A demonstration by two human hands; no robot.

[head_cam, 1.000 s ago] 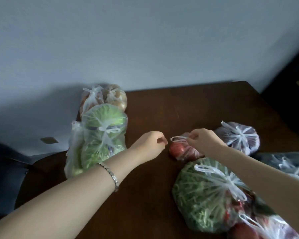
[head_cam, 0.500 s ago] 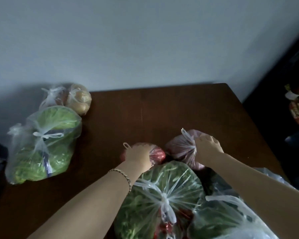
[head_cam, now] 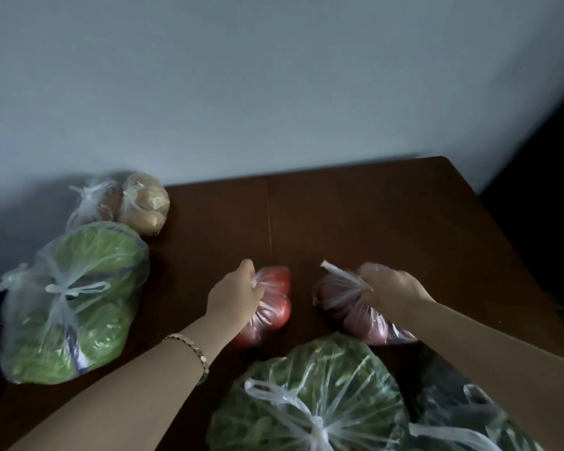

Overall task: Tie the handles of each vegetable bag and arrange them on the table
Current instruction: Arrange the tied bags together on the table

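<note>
from the head view we look down on a dark brown table [head_cam: 355, 216] set against a pale wall [head_cam: 274, 92].

the left hand [head_cam: 233, 294] is curled round the gathered neck of the tomato bag [head_cam: 274, 307], fingers closed on the twisted plastic. the bag lies on the table under and just right of that hand, and red tomatoes show through it. a bracelet [head_cam: 189, 349] sits on the left wrist.

the right hand [head_cam: 389, 288] grips the neck of the purple bag [head_cam: 345, 307] in the same way, and a white handle end sticks out of the fist, up and to the left. we cannot tell what the dark reddish pieces inside are. the two held bags lie near each other in the middle of the table, apart, with a strip of bare wood between them.

at the left edge lies the lettuce bag [head_cam: 75, 301], its handles knotted on top. behind it, by the wall, the potato bag [head_cam: 145, 203] touches a small bag [head_cam: 92, 203] on its left; both look tied.

at the near edge the greens bag [head_cam: 310, 395], knotted, lies between the two forearms, just in front of the held bags. to its right, under the right forearm, is a dark bag [head_cam: 453, 402] with white handles showing; we cannot tell its contents or whether it is tied.
</note>
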